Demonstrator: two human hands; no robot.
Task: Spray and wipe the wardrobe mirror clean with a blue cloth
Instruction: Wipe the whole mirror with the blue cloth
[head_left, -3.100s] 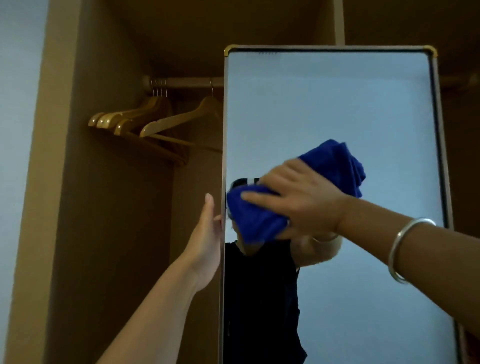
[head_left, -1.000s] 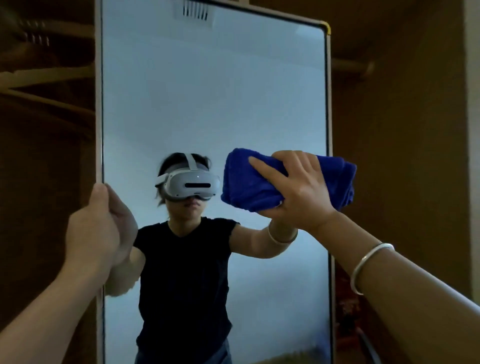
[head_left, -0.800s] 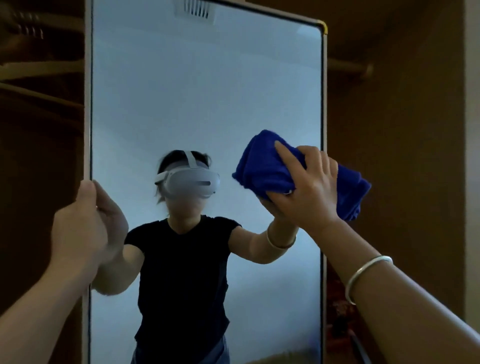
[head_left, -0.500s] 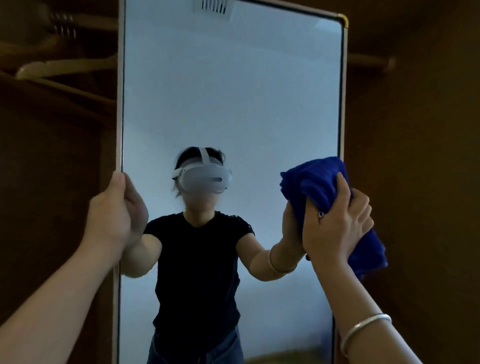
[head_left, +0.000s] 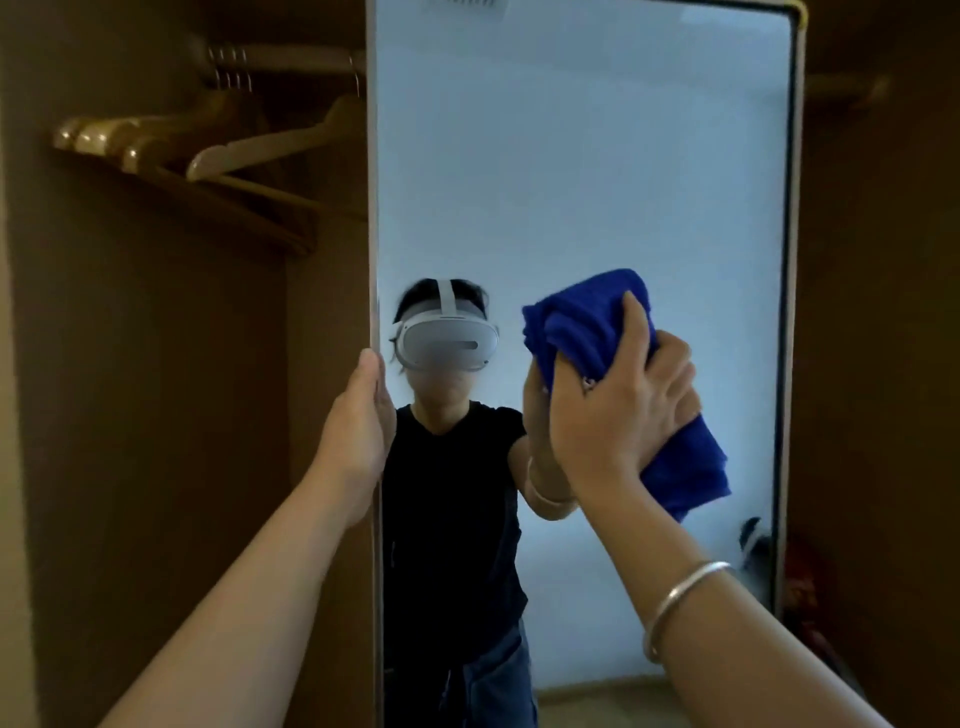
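A tall framed wardrobe mirror (head_left: 597, 156) fills the middle of the head view. My right hand (head_left: 618, 410) presses a bunched blue cloth (head_left: 582, 322) flat against the glass at mid height, fingers spread over it. The cloth's lower end hangs out past my palm to the right. My left hand (head_left: 361, 431) holds the mirror's left edge, thumb on the near side and fingers hidden behind the frame. No spray bottle is in view. The glass reflects a person in a headset and black shirt.
Several wooden hangers (head_left: 208, 150) hang from a rail (head_left: 291, 54) in the open wardrobe bay at left. Brown wardrobe panels (head_left: 878, 364) stand right of the mirror. A dim red object (head_left: 800, 582) sits low at the right edge.
My right hand has slid the cloth leftward from the mirror's right edge toward its middle. The view has swung left, bringing the hangers back in. My left hand stays on the left edge.
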